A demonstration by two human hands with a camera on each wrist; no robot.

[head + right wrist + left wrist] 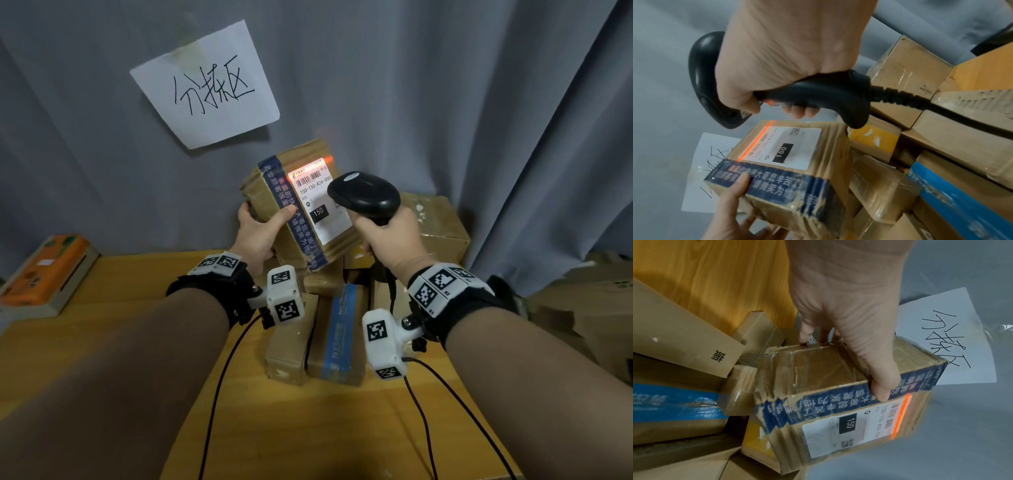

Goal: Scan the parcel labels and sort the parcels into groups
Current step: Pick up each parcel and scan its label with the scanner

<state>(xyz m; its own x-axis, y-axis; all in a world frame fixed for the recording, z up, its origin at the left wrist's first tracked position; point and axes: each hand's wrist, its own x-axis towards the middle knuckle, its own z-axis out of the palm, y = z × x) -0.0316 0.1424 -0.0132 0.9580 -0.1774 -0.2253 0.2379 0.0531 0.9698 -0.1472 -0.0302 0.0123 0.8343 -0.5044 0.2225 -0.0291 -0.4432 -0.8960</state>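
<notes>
My left hand (260,229) grips a brown cardboard parcel (274,192) with dark blue printed tape, held tilted above the table. Its thumb (882,386) presses on the tape and the other fingers wrap the far side. A white label (320,202) marked 150 faces me. My right hand (387,240) holds a black barcode scanner (364,197) by its handle, just right of the parcel. An orange scan line (754,142) lies across the label's barcode edge. The same parcel (838,410) and label (859,425) fill the left wrist view; the scanner (818,97) fills the right wrist view.
Several cardboard parcels (335,335) are piled on the wooden table (137,284) below my hands, one with light blue tape. More boxes (435,222) stand at the right by a grey curtain. An orange box (44,270) lies far left. A handwritten paper sign (205,85) hangs on the curtain.
</notes>
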